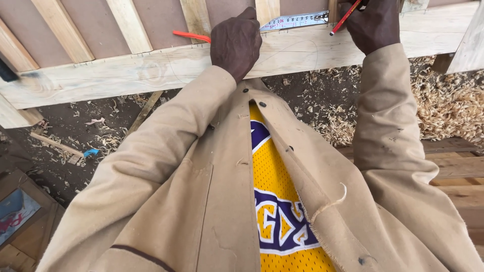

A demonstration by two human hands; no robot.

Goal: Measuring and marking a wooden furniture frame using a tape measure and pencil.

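Pressing down on the pale wooden plank (126, 70), your left hand (235, 43) lies knuckles-up with the fingers curled over the plank's far edge, pinning a tape measure (295, 21) — its white blade runs rightward from under your fingers along the top of the board. An orange strip (191, 36) pokes out to the left of that hand, lying on the plank's upper edge. Your right hand (373, 25) is closed around a red pencil (345, 19), tip angled down and left, touching the plank just past the blade's end hook. Behind the plank stand slanted wooden slats (128, 25) against a brown panel. Below it, wood shavings (448, 106) litter the dark ground, thickest at the right. Both your sleeves are tan — coat open over a yellow jersey.
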